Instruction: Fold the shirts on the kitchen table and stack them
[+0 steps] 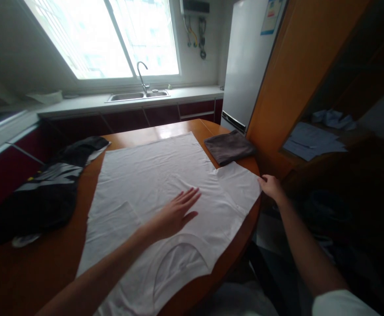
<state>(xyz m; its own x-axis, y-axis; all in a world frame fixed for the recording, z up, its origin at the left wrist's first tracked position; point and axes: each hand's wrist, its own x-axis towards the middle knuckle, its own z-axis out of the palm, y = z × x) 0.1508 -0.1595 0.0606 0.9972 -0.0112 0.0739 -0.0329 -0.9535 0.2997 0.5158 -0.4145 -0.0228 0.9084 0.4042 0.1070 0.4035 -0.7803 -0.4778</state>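
A white T-shirt (pixel 152 171) lies spread over the wooden table (pixel 60 259), its neckline toward me and its hem at the far side. Flat on the cloth near the middle rests my left hand (pixel 178 213), fingers stretched out. At the right, my right hand (pixel 270 186) pinches the end of the shirt's sleeve by the table's edge, drawing that sleeve out sideways. Small wrinkles run across the fabric around my left hand and near the sleeve seam.
A folded dark grey cloth (pixel 229 147) lies beyond the sleeve. Dark clothing (pixel 47 188) with white parts covers the table's left side. Behind stand a counter with a sink (pixel 126 96) and a fridge (pixel 246 61). Papers (pixel 312 142) sit on a shelf at right.
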